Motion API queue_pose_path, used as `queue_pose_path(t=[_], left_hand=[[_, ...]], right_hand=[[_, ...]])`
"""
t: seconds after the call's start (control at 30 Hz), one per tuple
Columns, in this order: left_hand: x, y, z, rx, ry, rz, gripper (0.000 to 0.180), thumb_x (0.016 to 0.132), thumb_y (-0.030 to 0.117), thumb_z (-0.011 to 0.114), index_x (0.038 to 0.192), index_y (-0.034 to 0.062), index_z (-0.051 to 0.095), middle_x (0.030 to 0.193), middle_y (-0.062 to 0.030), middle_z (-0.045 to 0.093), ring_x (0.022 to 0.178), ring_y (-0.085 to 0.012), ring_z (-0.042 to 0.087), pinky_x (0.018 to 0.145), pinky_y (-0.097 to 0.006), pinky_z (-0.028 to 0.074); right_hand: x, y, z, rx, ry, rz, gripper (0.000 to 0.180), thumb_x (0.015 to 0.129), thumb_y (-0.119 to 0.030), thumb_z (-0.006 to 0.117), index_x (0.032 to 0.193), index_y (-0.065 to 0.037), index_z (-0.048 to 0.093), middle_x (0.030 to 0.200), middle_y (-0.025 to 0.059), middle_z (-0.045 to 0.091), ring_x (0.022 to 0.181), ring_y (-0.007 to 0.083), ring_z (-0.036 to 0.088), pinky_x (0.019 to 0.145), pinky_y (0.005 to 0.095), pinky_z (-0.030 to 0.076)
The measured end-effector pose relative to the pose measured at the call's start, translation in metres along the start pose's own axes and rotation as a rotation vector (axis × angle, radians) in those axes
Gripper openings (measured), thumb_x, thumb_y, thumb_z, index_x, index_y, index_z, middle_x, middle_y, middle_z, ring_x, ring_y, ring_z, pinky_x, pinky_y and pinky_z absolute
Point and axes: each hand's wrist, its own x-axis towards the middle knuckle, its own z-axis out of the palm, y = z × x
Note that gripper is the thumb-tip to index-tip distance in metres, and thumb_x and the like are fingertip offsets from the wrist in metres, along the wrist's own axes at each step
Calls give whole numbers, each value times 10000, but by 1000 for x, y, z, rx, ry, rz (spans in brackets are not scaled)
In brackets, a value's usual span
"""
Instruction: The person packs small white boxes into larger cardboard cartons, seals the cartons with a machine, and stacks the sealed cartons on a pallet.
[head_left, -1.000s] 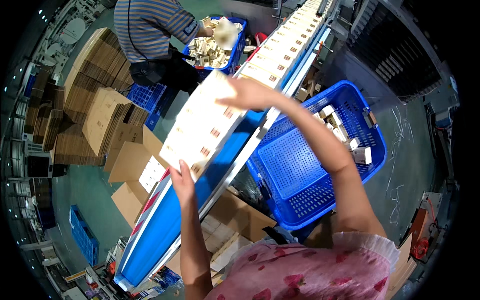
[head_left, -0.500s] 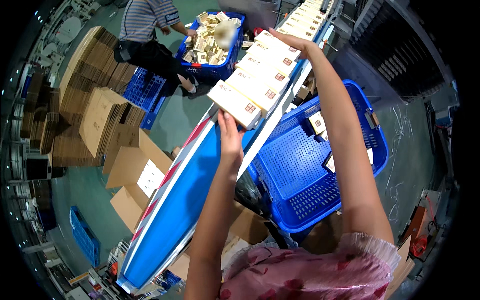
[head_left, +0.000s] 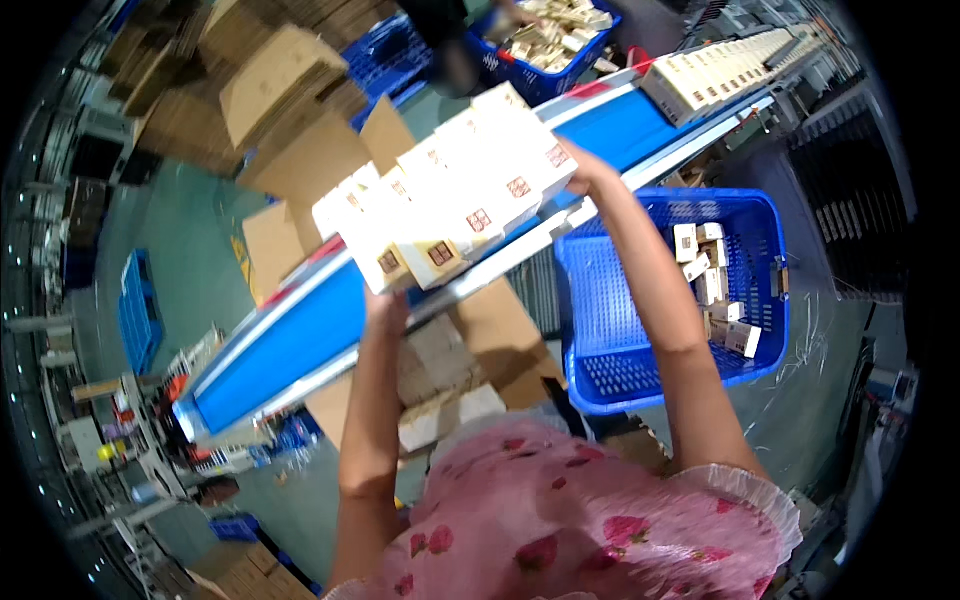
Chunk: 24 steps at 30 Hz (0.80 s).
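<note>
A row of several small white cartons [head_left: 470,180] with dark square marks is squeezed between my two hands above the blue conveyor belt [head_left: 310,330]. My left hand [head_left: 388,305] presses the near left end of the row, its fingers mostly hidden beneath the cartons. At the far right end, my right hand [head_left: 588,172] grips the last carton, with its fingertips out of sight behind it. The row runs slantwise across the belt, and its left end overlaps the view of an open cardboard box [head_left: 285,235]. More cartons [head_left: 715,75] stand in a line farther up the belt.
A blue plastic basket [head_left: 610,375] with a few loose cartons stands right of the belt. Beyond the belt are another blue basket [head_left: 545,82] full of cartons, flattened cardboard stacks [head_left: 280,90] and a person's dark-clothed legs [head_left: 440,30]. A blue pallet [head_left: 140,310] lies far left.
My hands have carried the row of cartons left, away from the line on the belt, leaving a gap between them. The view has turned, and the other person is now mostly out of frame.
</note>
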Motion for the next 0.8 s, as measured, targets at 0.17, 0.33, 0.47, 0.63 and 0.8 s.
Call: queue_pose_path(t=[0.17,0.33,0.47,0.63,0.8], left_hand=[[-92,44,-96,227,-190,158,341,852,119,418,1167,7,349,1114,-98,455,1008,-180,457,829,-280,398],[-196,34,-151,317,-135,44,459,844,262,443,1225,49,302,1204,-82,402,1069,-180,432,873,-346,383],[-173,-60,-226,360,8,-789,322,817,235,430,1058,27,480,908,-125,573,700,-201,597,537,-288,508],[-110,-87,-256,479,-164,-943,426,712,428,503,920,61,559,693,-95,587,516,-177,576,400,-284,469],[-114,-89,-237,517,-120,-828,438,701,443,509,936,77,559,664,-80,584,495,-173,566,391,-282,466]], right_hand=[[-82,-17,93,-391,-76,-151,582,789,-297,526,1219,30,310,1116,216,465,927,236,532,729,315,471],[-134,87,140,-785,-228,-14,630,819,-423,411,1268,-12,247,1246,215,337,1145,283,357,922,385,330],[-103,245,81,-594,-394,649,521,830,-398,373,1177,-9,376,843,148,583,603,169,592,404,282,465],[-68,251,76,-537,-336,756,464,836,-372,349,1031,32,469,681,133,565,461,157,558,327,266,453],[-84,242,90,-691,-169,600,524,848,-398,301,1084,50,437,874,162,566,637,197,602,438,303,513]])
